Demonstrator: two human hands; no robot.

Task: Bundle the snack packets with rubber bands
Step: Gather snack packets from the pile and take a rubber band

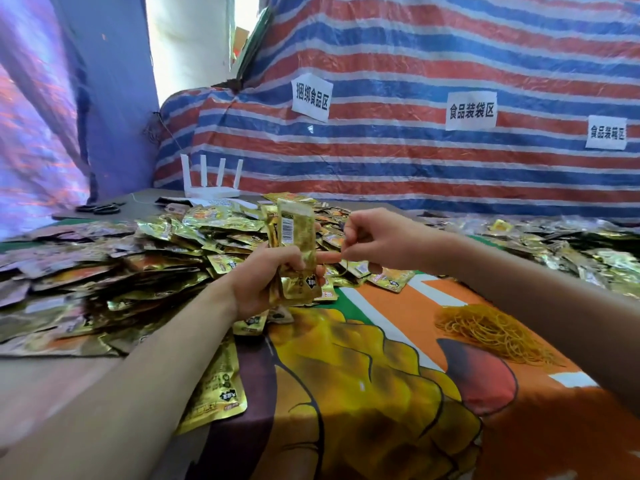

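Note:
My left hand (266, 278) grips a small upright stack of gold snack packets (294, 244) above the table, its forefinger sticking out to the right. Just right of the stack, my right hand (377, 237) pinches a thin yellow rubber band (346, 261) that hangs down in a loop near that forefinger. A heap of yellow rubber bands (491, 330) lies on the cloth to the right. A big pile of loose gold packets (145, 265) covers the table's left and back.
An orange, green and yellow printed cloth (363, 393) covers the table front. One loose packet (218, 389) lies under my left forearm. A white router (211, 181) and black scissors (98, 208) sit at the back left. More packets (554, 244) spread along the right; a striped tarp with paper signs hangs behind.

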